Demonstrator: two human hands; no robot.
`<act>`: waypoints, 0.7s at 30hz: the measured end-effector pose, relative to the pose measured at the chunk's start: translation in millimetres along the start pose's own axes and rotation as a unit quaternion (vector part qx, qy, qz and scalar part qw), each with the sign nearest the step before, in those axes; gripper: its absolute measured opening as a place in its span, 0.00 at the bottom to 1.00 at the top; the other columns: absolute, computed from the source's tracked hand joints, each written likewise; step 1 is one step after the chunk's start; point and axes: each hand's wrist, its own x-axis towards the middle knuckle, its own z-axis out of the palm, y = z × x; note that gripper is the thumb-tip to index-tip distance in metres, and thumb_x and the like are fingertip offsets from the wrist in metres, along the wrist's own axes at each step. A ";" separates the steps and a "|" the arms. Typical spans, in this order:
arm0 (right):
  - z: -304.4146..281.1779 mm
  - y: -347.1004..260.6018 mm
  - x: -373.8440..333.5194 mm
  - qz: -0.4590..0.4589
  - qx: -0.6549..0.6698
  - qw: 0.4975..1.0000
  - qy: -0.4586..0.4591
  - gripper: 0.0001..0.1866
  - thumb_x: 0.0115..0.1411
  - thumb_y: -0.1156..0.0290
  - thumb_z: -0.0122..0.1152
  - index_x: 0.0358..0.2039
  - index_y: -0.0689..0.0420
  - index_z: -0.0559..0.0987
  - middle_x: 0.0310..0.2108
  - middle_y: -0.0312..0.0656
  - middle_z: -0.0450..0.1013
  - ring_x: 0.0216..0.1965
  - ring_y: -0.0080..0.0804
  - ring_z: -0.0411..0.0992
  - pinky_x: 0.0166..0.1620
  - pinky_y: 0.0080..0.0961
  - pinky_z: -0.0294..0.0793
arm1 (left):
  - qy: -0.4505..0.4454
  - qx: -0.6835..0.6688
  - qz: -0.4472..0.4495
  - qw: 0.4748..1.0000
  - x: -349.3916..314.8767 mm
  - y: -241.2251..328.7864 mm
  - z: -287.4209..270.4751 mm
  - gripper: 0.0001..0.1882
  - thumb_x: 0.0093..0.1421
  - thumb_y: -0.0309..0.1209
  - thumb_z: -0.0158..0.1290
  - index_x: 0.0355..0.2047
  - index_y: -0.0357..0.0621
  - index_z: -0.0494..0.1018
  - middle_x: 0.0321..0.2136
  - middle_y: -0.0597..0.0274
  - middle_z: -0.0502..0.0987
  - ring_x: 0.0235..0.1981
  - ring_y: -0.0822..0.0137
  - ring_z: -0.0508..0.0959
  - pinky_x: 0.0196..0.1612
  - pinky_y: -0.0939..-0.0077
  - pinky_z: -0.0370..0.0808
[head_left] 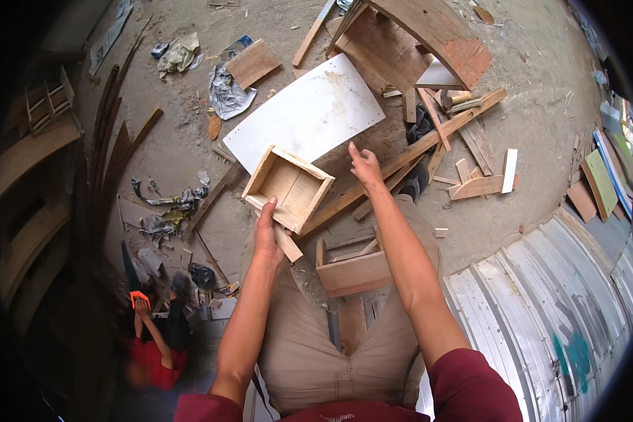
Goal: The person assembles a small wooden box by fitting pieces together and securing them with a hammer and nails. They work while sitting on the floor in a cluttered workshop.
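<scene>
Here, left hand (266, 238) holds box (288, 188), bottom boards (283, 184) showing.

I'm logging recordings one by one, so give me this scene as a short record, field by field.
Left grip: closed on a small open wooden box
Right grip: one digit extended, nothing visibly held
Ahead: white board
Below centre: second wooden box
Lower right: ribbed metal sheeting
Lower left: co-worker in red, with an orange-handled tool
</scene>
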 end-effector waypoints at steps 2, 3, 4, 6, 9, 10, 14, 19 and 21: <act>57.9 -3.3 6.7 0.046 0.028 0.996 0.068 0.55 0.58 0.40 0.63 0.65 0.75 0.52 0.59 0.64 0.65 0.61 0.49 0.65 0.63 0.38 0.62 | 0.042 0.007 0.057 0.997 27.3 12.2 -7.2 0.28 0.58 0.50 0.58 0.48 0.41 0.68 0.33 0.62 0.75 0.29 0.73 0.77 0.22 0.81 0.69; 78.4 5.2 14.3 0.044 0.045 0.992 0.110 0.53 0.58 0.41 0.63 0.63 0.76 0.55 0.59 0.63 0.66 0.60 0.48 0.65 0.62 0.36 0.63 | 0.024 0.015 0.067 0.997 35.5 14.3 -13.5 0.28 0.58 0.50 0.58 0.47 0.41 0.69 0.33 0.62 0.75 0.29 0.72 0.77 0.23 0.80 0.70; 91.4 5.8 34.6 0.032 0.062 0.987 0.147 0.51 0.58 0.42 0.63 0.62 0.77 0.58 0.58 0.62 0.66 0.59 0.47 0.66 0.61 0.34 0.64 | 0.004 0.017 0.088 0.996 54.4 13.4 -18.3 0.27 0.58 0.50 0.58 0.46 0.40 0.69 0.33 0.61 0.75 0.30 0.72 0.77 0.24 0.79 0.71; 94.0 14.7 50.6 -0.035 0.157 0.986 0.043 0.43 0.58 0.43 0.65 0.53 0.75 0.66 0.51 0.58 0.70 0.53 0.42 0.69 0.57 0.34 0.66 | -0.025 0.012 0.064 0.998 82.1 -5.1 -39.7 0.36 0.57 0.50 0.59 0.57 0.39 0.64 0.49 0.59 0.72 0.49 0.64 0.74 0.51 0.69 0.73; 90.3 30.9 67.0 -0.004 0.106 0.993 0.044 0.35 0.59 0.44 0.65 0.38 0.72 0.72 0.39 0.53 0.71 0.42 0.36 0.69 0.48 0.36 0.70 | 0.014 0.075 0.118 0.990 93.4 -35.2 -25.4 0.34 0.57 0.49 0.59 0.55 0.36 0.66 0.47 0.58 0.72 0.47 0.64 0.75 0.50 0.69 0.73; 89.9 32.8 60.8 -0.008 0.095 0.995 0.041 0.34 0.59 0.44 0.64 0.36 0.72 0.72 0.37 0.53 0.71 0.41 0.35 0.69 0.47 0.36 0.71 | 0.028 0.104 0.139 0.984 94.8 -44.8 -22.9 0.34 0.57 0.49 0.59 0.55 0.36 0.66 0.47 0.57 0.73 0.47 0.64 0.75 0.49 0.69 0.73; 76.0 31.5 -9.3 -0.002 0.026 0.999 0.024 0.34 0.61 0.45 0.62 0.36 0.72 0.71 0.35 0.52 0.71 0.38 0.35 0.68 0.44 0.36 0.71 | -0.034 0.064 0.156 0.985 79.9 -50.1 -34.1 0.32 0.57 0.46 0.59 0.54 0.36 0.67 0.45 0.55 0.74 0.46 0.61 0.77 0.51 0.66 0.73; 59.3 155.8 7.6 0.023 0.253 0.965 -0.069 0.27 0.66 0.50 0.59 0.43 0.68 0.73 0.36 0.45 0.76 0.38 0.33 0.77 0.41 0.32 0.80 | -0.003 0.094 0.172 0.980 85.1 -46.9 -13.1 0.33 0.57 0.44 0.60 0.55 0.36 0.66 0.48 0.56 0.73 0.48 0.64 0.74 0.53 0.67 0.70; 41.2 172.8 2.1 0.002 0.215 0.965 -0.153 0.29 0.65 0.49 0.59 0.47 0.68 0.72 0.39 0.47 0.77 0.40 0.33 0.79 0.41 0.31 0.81 | 0.003 0.131 0.173 0.976 91.0 -47.2 -9.2 0.34 0.56 0.45 0.60 0.56 0.36 0.66 0.48 0.55 0.73 0.49 0.62 0.75 0.52 0.67 0.72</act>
